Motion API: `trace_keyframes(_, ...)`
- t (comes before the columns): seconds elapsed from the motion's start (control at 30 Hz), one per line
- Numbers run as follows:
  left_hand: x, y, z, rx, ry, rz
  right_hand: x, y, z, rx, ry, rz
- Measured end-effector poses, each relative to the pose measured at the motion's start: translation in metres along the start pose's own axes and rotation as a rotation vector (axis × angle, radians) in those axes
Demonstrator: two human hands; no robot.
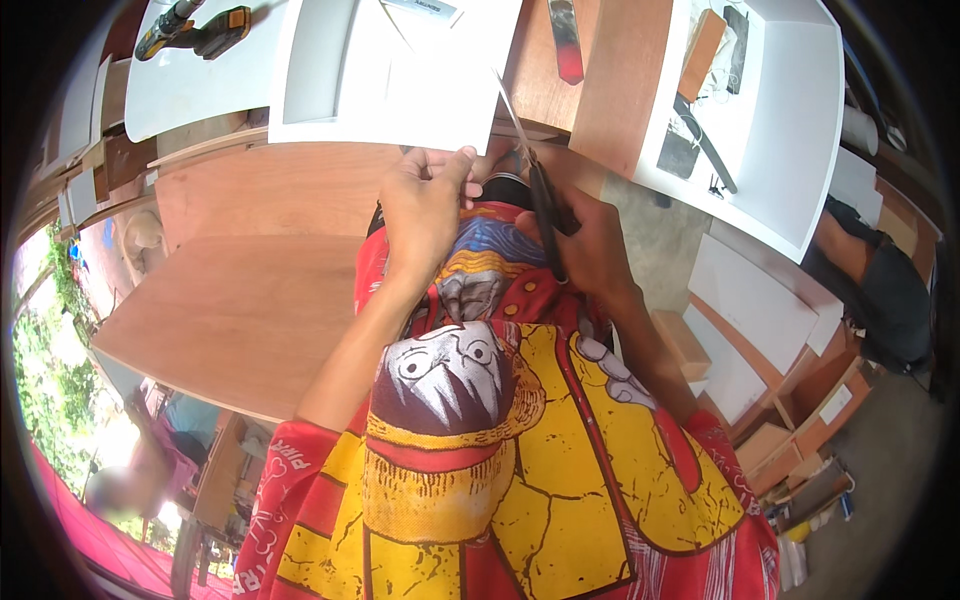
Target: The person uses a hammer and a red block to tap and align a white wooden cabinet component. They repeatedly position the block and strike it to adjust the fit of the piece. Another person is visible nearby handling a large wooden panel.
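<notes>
Near the middle, my left hand (425, 205) has its fingers curled at the front corner of a flat white sheet (440, 110), pinching its edge. To the right, my right hand (592, 240) is closed around the black handle of what looks like a pair of scissors (540, 200). Their thin pale blade points up and away, alongside the sheet's right edge. Part of the handle is hidden by my fingers. A patterned red and yellow garment (550, 430) covers my lap and body below both hands.
At the back left, a cordless drill (205, 35) lies on a white panel. A red-tipped flat tool (565, 45) rests on brown wood. On the right, a white open box (785, 150) holds several items. Wooden boards (230, 310) stand left; a person (860, 270) is partly visible at the right.
</notes>
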State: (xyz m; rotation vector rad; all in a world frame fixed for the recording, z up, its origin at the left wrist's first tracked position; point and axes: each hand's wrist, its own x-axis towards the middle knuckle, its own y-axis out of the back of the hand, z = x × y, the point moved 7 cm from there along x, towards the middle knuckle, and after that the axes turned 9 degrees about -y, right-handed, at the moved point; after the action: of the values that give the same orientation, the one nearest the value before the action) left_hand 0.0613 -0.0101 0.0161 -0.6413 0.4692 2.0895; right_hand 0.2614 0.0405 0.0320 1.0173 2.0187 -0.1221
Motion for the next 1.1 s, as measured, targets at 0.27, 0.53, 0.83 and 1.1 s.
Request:
trace_keyframes(0.27, 0.005, 0.006, 0.0, 0.131, -0.067, -0.005, -0.001, 0.002, 0.002, -0.016, -0.002, 0.032)
trace_keyframes(0.53, 0.005, 0.009, 0.024, 0.725, -0.286, -0.027, 0.017, 0.002, 0.016, 0.007, 0.009, 0.033)
trace_keyframes(0.83, 0.026, 0.007, 0.056, 0.753, -1.13, -0.306, 0.033, -0.005, -0.013, 0.002, 0.175, 0.172)
trace_keyframes(1.1, 0.035, 0.004, 0.055, 0.887, -1.264, -0.466, 0.071, -0.032, -0.025, 0.206, 0.244, 0.167)
